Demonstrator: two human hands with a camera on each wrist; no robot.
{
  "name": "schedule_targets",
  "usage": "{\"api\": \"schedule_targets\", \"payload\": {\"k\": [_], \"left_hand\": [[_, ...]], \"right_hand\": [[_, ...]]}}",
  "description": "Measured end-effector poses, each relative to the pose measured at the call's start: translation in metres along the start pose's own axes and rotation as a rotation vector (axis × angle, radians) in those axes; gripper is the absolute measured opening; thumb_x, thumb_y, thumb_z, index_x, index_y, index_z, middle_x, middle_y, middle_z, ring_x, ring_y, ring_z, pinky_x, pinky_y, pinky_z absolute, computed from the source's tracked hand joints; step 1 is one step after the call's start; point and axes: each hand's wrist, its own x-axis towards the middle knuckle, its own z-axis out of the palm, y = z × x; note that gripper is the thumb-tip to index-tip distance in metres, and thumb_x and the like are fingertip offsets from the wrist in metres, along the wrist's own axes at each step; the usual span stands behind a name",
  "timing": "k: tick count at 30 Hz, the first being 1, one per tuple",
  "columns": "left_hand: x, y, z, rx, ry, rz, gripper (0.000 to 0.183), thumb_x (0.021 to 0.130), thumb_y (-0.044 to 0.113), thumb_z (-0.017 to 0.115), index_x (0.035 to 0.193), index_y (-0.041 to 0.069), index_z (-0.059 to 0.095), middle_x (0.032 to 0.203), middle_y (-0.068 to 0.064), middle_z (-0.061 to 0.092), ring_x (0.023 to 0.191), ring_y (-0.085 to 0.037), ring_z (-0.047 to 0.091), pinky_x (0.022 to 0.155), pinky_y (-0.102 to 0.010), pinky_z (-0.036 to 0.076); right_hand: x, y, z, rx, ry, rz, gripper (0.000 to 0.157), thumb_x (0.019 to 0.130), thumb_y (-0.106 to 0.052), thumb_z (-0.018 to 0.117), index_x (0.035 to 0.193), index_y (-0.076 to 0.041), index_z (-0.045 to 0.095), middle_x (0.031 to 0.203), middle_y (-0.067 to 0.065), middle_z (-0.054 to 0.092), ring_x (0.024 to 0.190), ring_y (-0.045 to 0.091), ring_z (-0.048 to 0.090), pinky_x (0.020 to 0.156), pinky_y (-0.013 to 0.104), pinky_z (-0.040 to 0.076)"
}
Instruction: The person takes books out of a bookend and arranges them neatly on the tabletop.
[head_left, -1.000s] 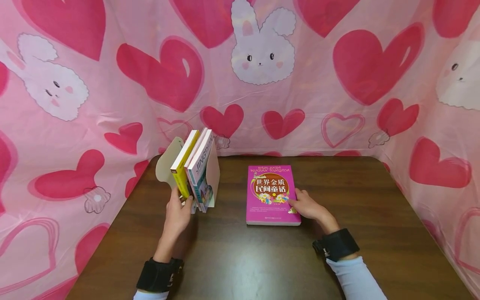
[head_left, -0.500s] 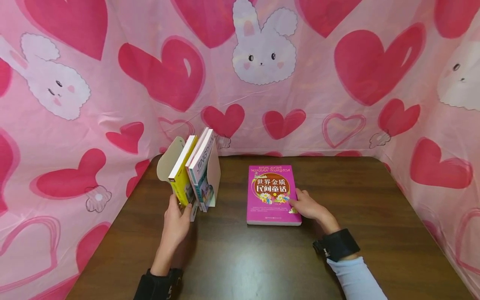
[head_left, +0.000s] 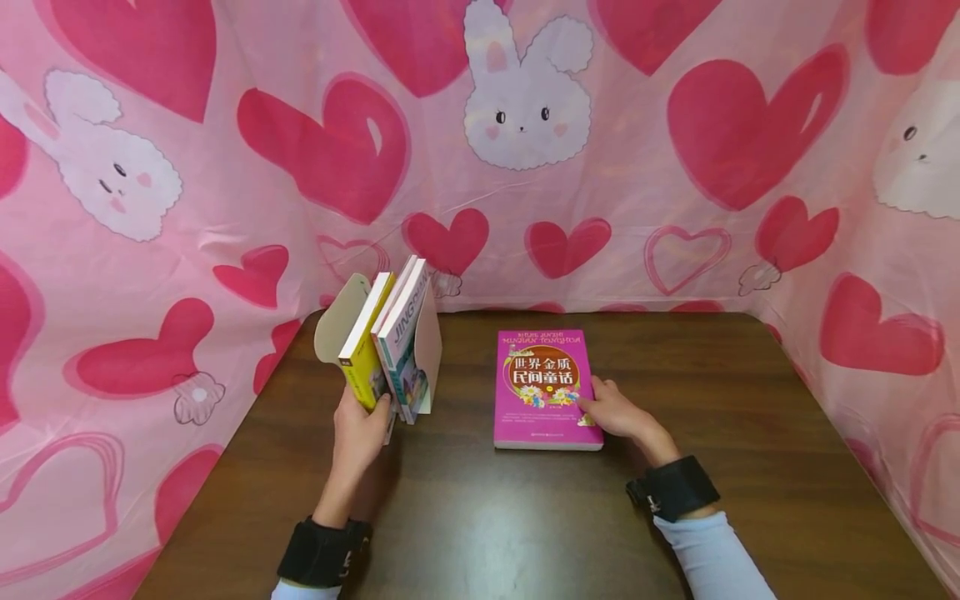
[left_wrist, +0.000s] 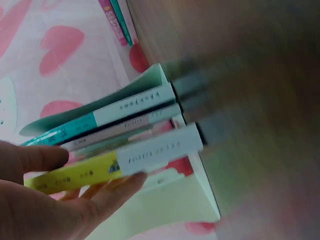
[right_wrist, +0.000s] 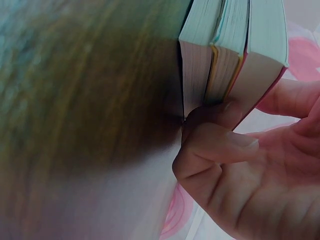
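Note:
In the head view, my left hand (head_left: 360, 429) pinches a yellow-spined book (head_left: 365, 367) between thumb and fingers. That book stands upright in a pale bookend (head_left: 337, 321) and juts out in front of two other upright books (head_left: 403, 350). In the left wrist view its yellow and white spine (left_wrist: 100, 172) crosses the palm side of my hand. My right hand (head_left: 618, 412) grips the right edge of a magenta book (head_left: 546, 427) lying flat, thumb on the cover. Seen from the right wrist, it tops a stack of three books (right_wrist: 232, 60), fingers curled at their edges.
The brown wooden table (head_left: 480, 517) spreads in front of and between the books. A pink curtain (head_left: 622, 275) with hearts and rabbits surrounds its back and sides. The bookend's right panel (head_left: 432, 342) stands against the upright books.
The yellow-spined book has slid a little toward me, out from the row, with my left hand's fingers shifting on it. My right hand and the magenta book have stayed in place.

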Motion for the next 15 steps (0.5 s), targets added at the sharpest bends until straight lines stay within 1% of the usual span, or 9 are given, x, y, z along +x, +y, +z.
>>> {"api": "schedule_targets", "payload": {"k": [4, 8, 11, 15], "left_hand": [[0.0032, -0.0004, 0.0042, -0.056, 0.059, -0.010, 0.053, 0.101, 0.007, 0.065, 0.150, -0.001, 0.044, 0.144, -0.027, 0.056, 0.128, -0.049, 0.057, 0.108, -0.066, 0.043], [0.0051, -0.0014, 0.0076, -0.099, 0.085, -0.018, 0.052, 0.103, 0.008, 0.065, 0.150, 0.001, 0.046, 0.144, -0.026, 0.057, 0.127, -0.049, 0.059, 0.107, -0.067, 0.044], [0.0068, -0.0013, 0.0090, -0.126, 0.094, -0.036, 0.051, 0.105, 0.015, 0.065, 0.151, 0.002, 0.046, 0.145, -0.024, 0.057, 0.128, -0.048, 0.059, 0.106, -0.066, 0.045], [0.0075, 0.0000, 0.0081, -0.163, 0.101, -0.068, 0.055, 0.107, 0.025, 0.065, 0.154, 0.006, 0.045, 0.148, -0.021, 0.054, 0.131, -0.047, 0.056, 0.106, -0.067, 0.044]], "right_hand": [[0.0017, 0.0013, 0.0003, 0.005, -0.002, 0.005, 0.069, 0.108, -0.018, 0.053, 0.156, 0.018, 0.020, 0.128, 0.031, 0.040, 0.116, 0.041, 0.046, 0.098, 0.055, 0.044], [0.0025, 0.0025, 0.0006, 0.005, 0.000, -0.002, 0.068, 0.108, -0.019, 0.053, 0.156, 0.018, 0.020, 0.127, 0.030, 0.041, 0.115, 0.040, 0.047, 0.097, 0.055, 0.045], [0.0021, 0.0029, 0.0007, 0.009, 0.000, -0.003, 0.068, 0.108, -0.019, 0.053, 0.156, 0.017, 0.021, 0.126, 0.029, 0.041, 0.115, 0.040, 0.047, 0.097, 0.055, 0.045], [0.0014, 0.0019, 0.0010, 0.016, -0.003, -0.006, 0.068, 0.108, -0.018, 0.053, 0.156, 0.017, 0.020, 0.127, 0.029, 0.041, 0.116, 0.041, 0.045, 0.097, 0.055, 0.044]]}}
